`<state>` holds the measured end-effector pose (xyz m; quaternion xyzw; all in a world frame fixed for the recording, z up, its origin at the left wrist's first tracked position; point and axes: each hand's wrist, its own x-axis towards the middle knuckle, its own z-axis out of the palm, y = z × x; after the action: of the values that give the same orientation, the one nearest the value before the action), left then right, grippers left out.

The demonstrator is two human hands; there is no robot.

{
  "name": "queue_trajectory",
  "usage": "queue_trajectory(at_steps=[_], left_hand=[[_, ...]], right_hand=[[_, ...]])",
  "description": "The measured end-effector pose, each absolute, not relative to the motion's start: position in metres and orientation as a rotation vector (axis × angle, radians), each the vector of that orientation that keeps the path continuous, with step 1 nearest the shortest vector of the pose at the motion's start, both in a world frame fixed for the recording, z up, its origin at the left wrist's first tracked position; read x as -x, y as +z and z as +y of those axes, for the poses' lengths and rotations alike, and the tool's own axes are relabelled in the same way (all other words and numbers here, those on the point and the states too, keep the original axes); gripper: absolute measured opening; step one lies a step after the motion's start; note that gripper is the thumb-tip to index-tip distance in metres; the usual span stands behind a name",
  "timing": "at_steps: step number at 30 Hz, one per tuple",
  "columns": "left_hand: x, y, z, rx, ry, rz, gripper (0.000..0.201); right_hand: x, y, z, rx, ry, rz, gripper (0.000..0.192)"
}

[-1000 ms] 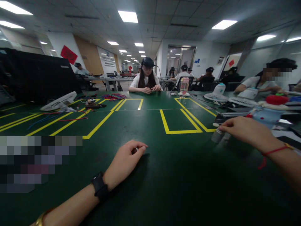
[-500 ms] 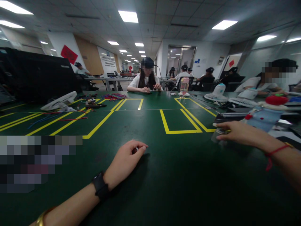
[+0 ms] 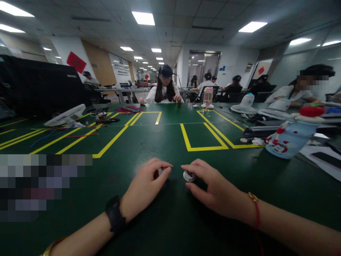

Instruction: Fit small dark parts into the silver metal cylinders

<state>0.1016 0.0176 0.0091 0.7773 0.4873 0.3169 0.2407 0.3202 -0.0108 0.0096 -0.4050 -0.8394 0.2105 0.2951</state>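
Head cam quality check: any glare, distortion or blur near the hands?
Head view: ceiling panels blow out white; wide-angle lens bows the room edges; left hand and right hand fairly sharp, small round part slightly soft; table dim, soft shadows.

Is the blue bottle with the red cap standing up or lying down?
Tipped. The blue bottle leans on the green table, its red cap up and off to one side of its base.

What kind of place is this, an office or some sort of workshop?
Probably an open-plan assembly workroom in an office building. The long green table is marked into bays with yellow tape, small fan parts and loose wires lie on it, and other seated people work at neighbouring tables.
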Motion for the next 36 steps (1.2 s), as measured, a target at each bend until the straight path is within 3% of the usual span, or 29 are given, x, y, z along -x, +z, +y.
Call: queue_trajectory(at_steps=[6, 14, 22, 26, 31, 36], left_hand=[[-0.129, 0.029, -0.002, -2.176, 0.908, 1.096, 0.020], [-0.133, 0.029, 0.005, -2.096, 0.955, 1.191, 0.021], [-0.130, 0.033, 0.003, -2.095, 0.979, 1.182, 0.017], [-0.112, 0.018, 0.010, -2.136, 0.828, 1.197, 0.014], [-0.104, -0.006, 0.014, -2.335, 0.594, 1.222, 0.013], [-0.106, -0.003, 0.014, -2.330, 0.583, 1.222, 0.017]], right_hand=[[-0.324, -0.010, -0.007, 1.114, 0.784, -2.041, 0.074], [-0.321, -0.004, -0.008, 1.088, 0.744, -2.073, 0.055], [-0.322, -0.006, -0.009, 1.090, 0.664, -2.080, 0.051], [-0.322, -0.006, -0.009, 1.080, 0.556, -2.092, 0.042], [-0.325, -0.007, -0.009, 1.114, 0.564, -2.094, 0.044], [-0.322, -0.008, -0.014, 1.149, 0.593, -2.132, 0.052]])
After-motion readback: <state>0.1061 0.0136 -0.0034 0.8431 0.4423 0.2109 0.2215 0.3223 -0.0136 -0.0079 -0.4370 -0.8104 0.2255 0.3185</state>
